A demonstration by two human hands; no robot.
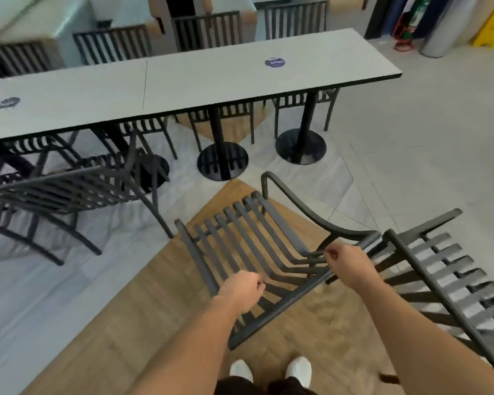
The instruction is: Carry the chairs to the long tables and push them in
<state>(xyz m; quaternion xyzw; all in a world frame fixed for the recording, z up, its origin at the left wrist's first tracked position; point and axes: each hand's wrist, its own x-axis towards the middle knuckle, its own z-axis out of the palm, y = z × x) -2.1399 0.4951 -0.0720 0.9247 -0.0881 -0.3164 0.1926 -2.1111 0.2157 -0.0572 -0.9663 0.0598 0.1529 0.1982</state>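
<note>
slatted black metal armchair (257,246) tipped forward, just in front of the white shoes (270,372) on the wood-look floor strip, short of the long table (183,81). left hand (241,289) and right hand (347,266) both curl round its top back rail, spread wide apart, likely to keep it balanced for the carry. dark slats, curved armrests.

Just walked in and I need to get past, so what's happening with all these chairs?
A person is setting out seating. Both hands, left hand and right hand, grip the top rail of a dark slatted chair, tilted toward them on the wooden floor strip. It is not yet at the long table ahead. Another chair sits to their right, and one chair on the left stands near the table's edge.
</note>
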